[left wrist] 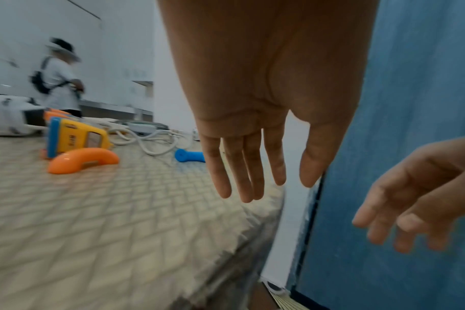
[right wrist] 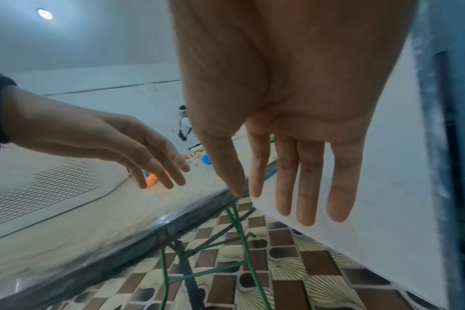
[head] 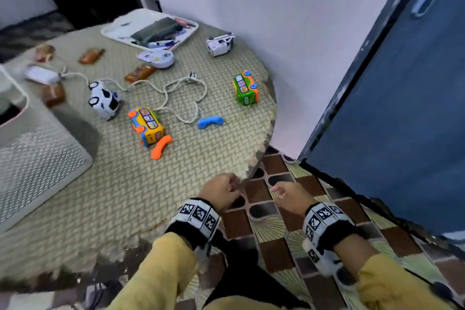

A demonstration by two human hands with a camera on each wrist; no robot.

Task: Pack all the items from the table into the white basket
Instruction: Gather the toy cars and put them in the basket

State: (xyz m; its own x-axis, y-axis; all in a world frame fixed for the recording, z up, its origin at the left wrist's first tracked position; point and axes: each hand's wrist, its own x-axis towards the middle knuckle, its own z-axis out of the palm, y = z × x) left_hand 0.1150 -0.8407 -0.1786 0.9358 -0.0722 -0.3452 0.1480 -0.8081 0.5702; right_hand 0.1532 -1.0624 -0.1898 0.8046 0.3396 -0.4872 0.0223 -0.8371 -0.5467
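My left hand (head: 227, 187) hovers over the near edge of the round woven-topped table (head: 125, 196), fingers straight and empty (left wrist: 252, 167). My right hand (head: 284, 192) is just off the edge above the floor, also open and empty (right wrist: 292, 178). The white perforated basket (head: 37, 158) stands at the table's left. On the table lie a yellow toy bus (head: 147, 126), an orange handset (head: 161, 147), a blue handset (head: 210, 121), a green toy bus (head: 245, 88), a black-and-white toy car (head: 104, 100), a white toy vehicle (head: 220, 44) and a white cable (head: 176, 98).
A white tray (head: 113, 31) with stationery sits at the back, near a white round gadget (head: 158, 58), brown wrapped pieces (head: 139, 73) and a white adapter (head: 41, 74). A blue door (head: 402, 108) and white wall close the right. Green table legs (right wrist: 242, 230) stand on tiled floor.
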